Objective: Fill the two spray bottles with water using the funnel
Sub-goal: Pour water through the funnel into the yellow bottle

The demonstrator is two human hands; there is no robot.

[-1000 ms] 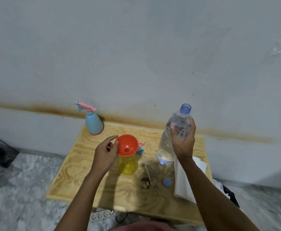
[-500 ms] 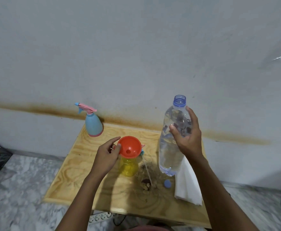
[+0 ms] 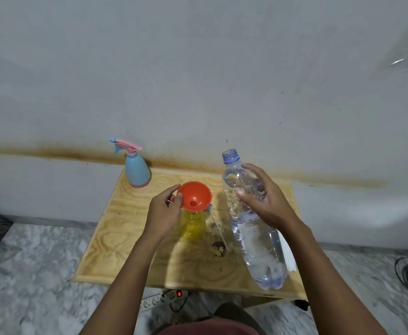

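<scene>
Fingers of the right hand (image 3: 268, 204) are wrapping the water bottle (image 3: 253, 221), now lifted and tilting; left hand (image 3: 164, 213) is still pinching the funnel (image 3: 194, 195) rim.

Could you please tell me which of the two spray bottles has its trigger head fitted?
The blue spray bottle by the wall: its pink trigger head is on, while the yellow spray bottle carries the orange funnel instead.

l hand (image 3: 164, 213) pinches funnel (image 3: 195, 195) rim w/ thumb+index; r hand (image 3: 269, 205) grips water bottle (image 3: 258, 247); both forearms reach fwd.
</scene>
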